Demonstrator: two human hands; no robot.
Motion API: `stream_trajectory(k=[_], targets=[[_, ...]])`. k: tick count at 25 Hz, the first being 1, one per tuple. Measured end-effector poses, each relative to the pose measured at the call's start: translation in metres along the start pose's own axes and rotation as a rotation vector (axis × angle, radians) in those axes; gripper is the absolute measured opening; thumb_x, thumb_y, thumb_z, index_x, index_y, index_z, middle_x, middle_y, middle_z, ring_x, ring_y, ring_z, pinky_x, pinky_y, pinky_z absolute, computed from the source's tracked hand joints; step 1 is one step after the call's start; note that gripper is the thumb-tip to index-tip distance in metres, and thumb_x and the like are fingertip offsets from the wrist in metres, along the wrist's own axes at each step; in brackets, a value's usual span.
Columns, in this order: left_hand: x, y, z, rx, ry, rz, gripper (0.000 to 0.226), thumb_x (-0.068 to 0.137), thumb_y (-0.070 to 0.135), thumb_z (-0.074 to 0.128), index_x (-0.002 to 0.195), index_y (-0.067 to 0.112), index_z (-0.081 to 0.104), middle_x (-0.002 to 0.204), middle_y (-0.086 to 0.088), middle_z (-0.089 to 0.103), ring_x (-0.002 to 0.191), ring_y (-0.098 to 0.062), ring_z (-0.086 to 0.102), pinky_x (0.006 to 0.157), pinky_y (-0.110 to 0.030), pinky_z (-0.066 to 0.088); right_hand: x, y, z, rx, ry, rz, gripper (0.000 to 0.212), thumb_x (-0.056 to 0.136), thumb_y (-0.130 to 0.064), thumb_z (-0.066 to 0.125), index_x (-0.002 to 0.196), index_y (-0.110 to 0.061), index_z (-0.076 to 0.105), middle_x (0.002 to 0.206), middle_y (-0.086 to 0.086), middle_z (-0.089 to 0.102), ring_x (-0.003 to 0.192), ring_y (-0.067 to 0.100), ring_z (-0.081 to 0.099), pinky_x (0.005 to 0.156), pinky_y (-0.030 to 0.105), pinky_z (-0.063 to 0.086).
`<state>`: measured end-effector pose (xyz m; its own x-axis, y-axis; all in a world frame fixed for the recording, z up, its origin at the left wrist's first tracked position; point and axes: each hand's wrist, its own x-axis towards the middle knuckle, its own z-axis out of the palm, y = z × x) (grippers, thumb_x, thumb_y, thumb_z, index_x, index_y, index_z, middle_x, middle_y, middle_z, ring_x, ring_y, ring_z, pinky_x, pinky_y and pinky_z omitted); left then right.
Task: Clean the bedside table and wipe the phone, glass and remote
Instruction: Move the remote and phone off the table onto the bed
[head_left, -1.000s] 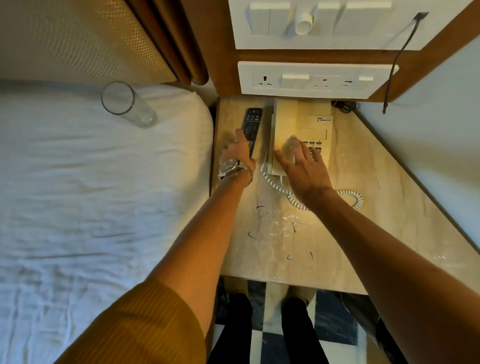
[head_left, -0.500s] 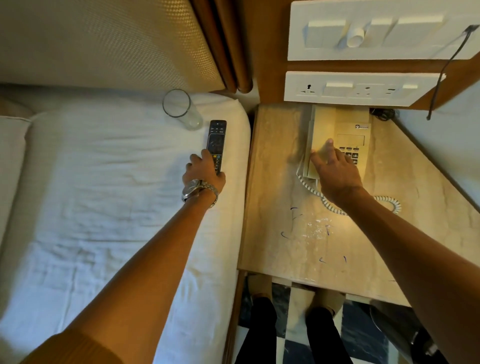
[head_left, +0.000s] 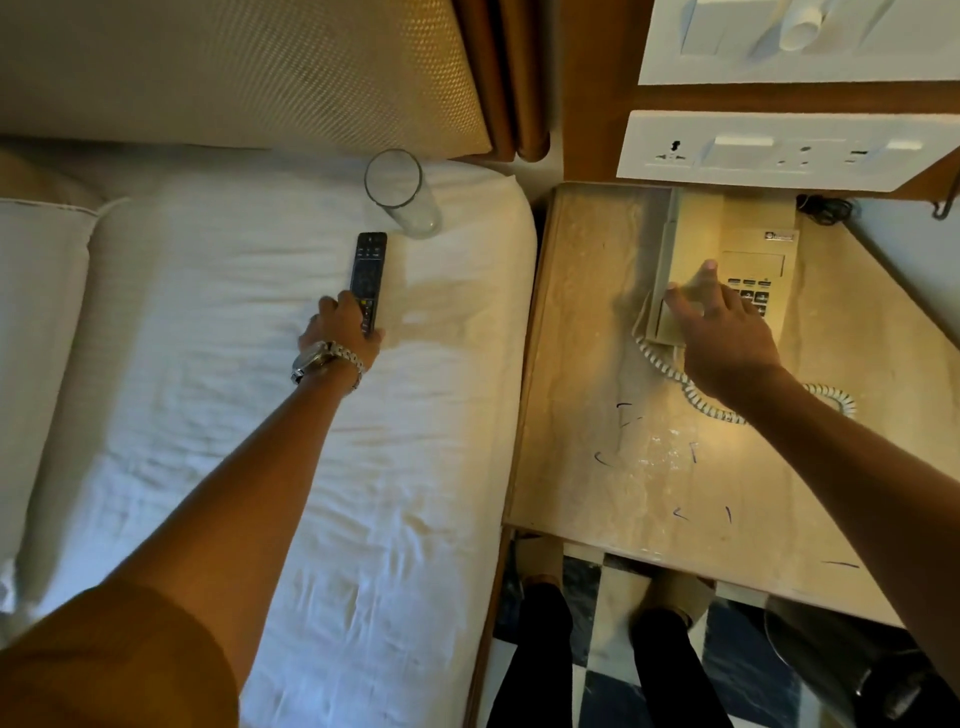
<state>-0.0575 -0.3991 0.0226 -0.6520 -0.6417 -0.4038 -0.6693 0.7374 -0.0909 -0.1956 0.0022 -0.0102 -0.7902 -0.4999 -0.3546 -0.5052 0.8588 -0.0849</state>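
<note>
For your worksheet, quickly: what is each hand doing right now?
Left hand: closed around the near end of the remote, which lies on the bed.
Right hand: open, fingers spread on the phone, gripping nothing.

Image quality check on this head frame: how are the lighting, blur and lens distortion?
Head view: warm, dim, uneven light, with a yellowish patch across the sheet and bedside table; the right hand and phone are smeared by motion blur, while the left hand and remote are fairly crisp; wide-angle bending shows along the socket panel and bed edges.
</note>
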Motion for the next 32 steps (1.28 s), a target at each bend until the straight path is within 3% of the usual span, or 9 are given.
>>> stream_trajectory(k=[4,9,11,15,17,20,22,25,32], targets=[[-0.01,0.037,0.007,0.102,0.165,0.044,0.06,0.091,0.042,0.069,0.132,0.002,0.049,0.136,-0.023,0.044,0.123,-0.04,0.045,0.09,-0.052,0.052,0.003,0.013,-0.004,0.133,0.063,0.028,0.06,0.095,-0.011,0.056,0.152,-0.016,0.037,0.16,0.022,0.026,0.138,0.046,0.041,0.111,0.058,0.043],[-0.05,0.15,0.038,-0.175,0.182,0.52,0.024,0.096,0.024,0.058,0.112,0.007,0.059,0.115,-0.015,0.059,0.107,-0.032,0.054,0.085,-0.04,0.046,0.013,0.055,0.011,0.427,0.094,0.286,0.062,0.101,-0.042,0.055,0.153,-0.019,0.03,0.159,0.023,0.026,0.144,0.047,0.026,0.11,0.063,0.036],[-0.055,0.213,0.044,-0.338,0.08,0.566,0.033,0.096,0.032,0.06,0.118,0.008,0.057,0.12,-0.014,0.06,0.111,-0.033,0.055,0.088,-0.042,0.048,0.022,0.071,0.017,0.618,0.021,0.459,0.074,0.094,-0.043,0.066,0.152,-0.021,0.026,0.161,0.024,0.018,0.147,0.049,0.02,0.115,0.063,0.031],[-0.053,0.313,0.044,-0.664,-0.534,0.235,0.097,0.084,0.078,0.053,0.154,0.015,0.027,0.158,-0.016,0.037,0.138,-0.039,0.043,0.101,-0.052,0.045,0.032,0.077,0.019,1.014,0.086,0.595,0.078,0.089,-0.028,0.077,0.147,-0.021,0.025,0.144,0.018,0.045,0.131,0.038,0.049,0.107,0.052,0.049],[-0.049,0.332,0.048,-0.697,-0.657,0.141,0.113,0.076,0.084,0.058,0.159,0.019,0.017,0.165,-0.014,0.026,0.145,-0.042,0.035,0.106,-0.057,0.041,0.036,0.076,0.016,1.175,0.073,0.674,0.08,0.09,-0.018,0.075,0.15,-0.021,0.022,0.142,0.015,0.05,0.128,0.033,0.054,0.096,0.039,0.052],[-0.041,0.322,0.059,-0.707,-0.731,0.101,0.126,0.066,0.074,0.077,0.16,0.018,0.014,0.166,-0.014,0.025,0.147,-0.041,0.034,0.112,-0.057,0.041,0.037,0.092,0.007,1.259,-0.156,0.768,0.058,0.084,-0.008,0.079,0.134,-0.009,0.05,0.129,0.015,0.064,0.114,0.032,0.064,0.081,0.039,0.055],[-0.044,0.297,0.063,-0.723,-0.839,0.096,0.131,0.058,0.073,0.083,0.158,0.017,0.021,0.163,-0.014,0.032,0.145,-0.038,0.039,0.112,-0.055,0.041,0.027,0.1,0.004,1.311,-0.37,0.726,0.039,0.078,-0.001,0.08,0.113,-0.006,0.062,0.115,0.014,0.071,0.114,0.034,0.067,0.091,0.047,0.058],[-0.045,0.244,0.05,-0.746,-0.949,0.13,0.138,0.044,0.074,0.087,0.157,0.02,0.027,0.158,-0.01,0.042,0.141,-0.032,0.044,0.114,-0.057,0.038,0.019,0.077,0.0,1.454,-0.585,0.649,0.048,0.07,0.005,0.079,0.115,-0.003,0.062,0.116,0.015,0.073,0.12,0.035,0.065,0.099,0.049,0.054],[-0.04,0.03,0.017,-0.975,-0.821,0.209,0.116,0.054,0.043,0.098,0.149,0.037,0.033,0.14,0.005,0.06,0.124,-0.022,0.062,0.098,-0.057,0.055,0.015,-0.1,-0.024,1.376,-0.712,0.199,0.072,0.072,0.005,0.085,0.134,-0.013,0.055,0.124,0.01,0.071,0.114,0.028,0.069,0.078,0.038,0.063]])
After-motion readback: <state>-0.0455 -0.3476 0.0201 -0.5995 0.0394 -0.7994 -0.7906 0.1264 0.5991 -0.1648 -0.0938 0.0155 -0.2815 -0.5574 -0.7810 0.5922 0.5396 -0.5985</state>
